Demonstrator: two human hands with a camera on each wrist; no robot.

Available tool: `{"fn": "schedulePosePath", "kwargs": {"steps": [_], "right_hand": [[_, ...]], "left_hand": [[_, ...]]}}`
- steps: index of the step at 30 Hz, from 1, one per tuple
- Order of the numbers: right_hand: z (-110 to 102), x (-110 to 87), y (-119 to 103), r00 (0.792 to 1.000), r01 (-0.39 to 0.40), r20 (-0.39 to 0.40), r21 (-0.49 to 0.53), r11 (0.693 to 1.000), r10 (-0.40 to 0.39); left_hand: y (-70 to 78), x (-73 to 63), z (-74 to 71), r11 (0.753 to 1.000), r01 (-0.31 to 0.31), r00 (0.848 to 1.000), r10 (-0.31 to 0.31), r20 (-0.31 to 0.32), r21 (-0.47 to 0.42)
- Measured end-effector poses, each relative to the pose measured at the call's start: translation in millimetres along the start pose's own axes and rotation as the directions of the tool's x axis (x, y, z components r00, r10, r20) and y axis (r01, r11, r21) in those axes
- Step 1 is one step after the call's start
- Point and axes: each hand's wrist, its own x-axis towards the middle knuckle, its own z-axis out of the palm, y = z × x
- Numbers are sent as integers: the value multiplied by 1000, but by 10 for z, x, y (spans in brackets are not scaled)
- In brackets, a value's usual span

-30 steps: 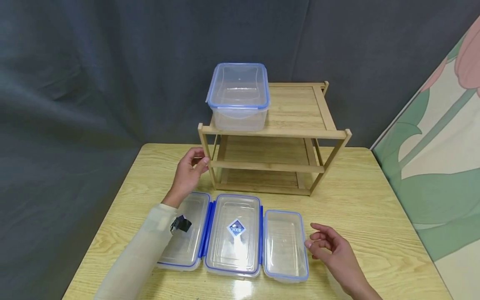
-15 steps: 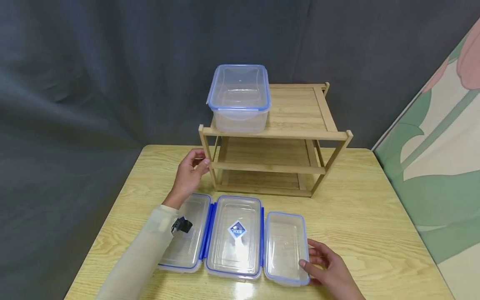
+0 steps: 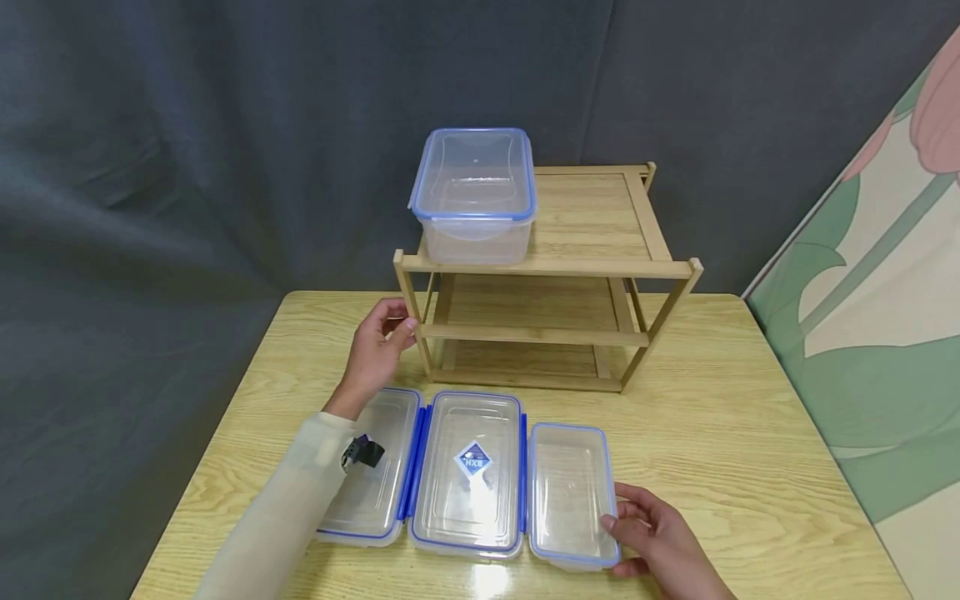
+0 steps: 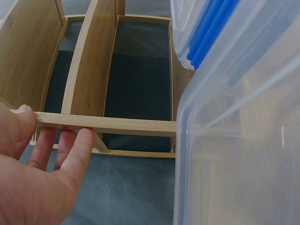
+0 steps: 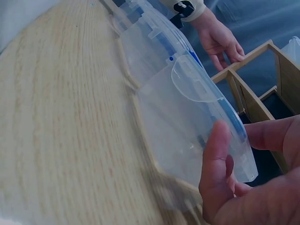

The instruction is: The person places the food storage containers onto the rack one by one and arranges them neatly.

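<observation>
My left hand (image 3: 375, 350) grips the front left leg of a wooden three-tier rack (image 3: 592, 267). In the left wrist view the thumb lies on one side of that leg (image 4: 122, 123) and several fingers on the other. At the right end of a row of clear plastic food containers, my right hand (image 3: 663, 537) holds the smallest container (image 3: 572, 492) by its right side near the front corner. This one has a light blue rim and rests on the table. The right wrist view shows fingers and thumb at the edge of the container (image 5: 171, 122).
Left of the small container lie two larger ones: a middle container (image 3: 450, 500) with a diamond sticker, and a left container (image 3: 375, 492) partly hidden by my sleeve. A deep clear container (image 3: 480, 237) stands on the rack's top left. Dark cloth (image 3: 187, 167) hangs behind the table.
My right hand has moved left from beside the small container and taken hold of its right side. The left hand stays on the rack leg. Little differs since half a second ago.
</observation>
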Motion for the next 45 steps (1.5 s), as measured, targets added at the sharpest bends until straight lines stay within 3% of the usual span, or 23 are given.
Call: {"fn": "schedulePosePath", "kwargs": {"steps": [12,22,29,36,45], "right_hand": [[-97,58,19,992,57,105,133,989,-71],[-153,46,-21,992,55,103,149,987,-71],[-240,36,-63,979,111,153,145,983,-133],[-267,3,-167,971,163,145,195,967,-192],[-377,-16,-385,922,261,205,296,919,-328]], "left_hand": [[-5,11,2,1000,-9,1000,9,-3,-5],[-6,6,4,1000,-2,1000,2,-2,4],[-6,7,6,1000,1,1000,-1,-5,8],[-13,6,9,1000,2,1000,-2,-9,3],[-20,15,10,1000,-6,1000,6,-7,-2]]}}
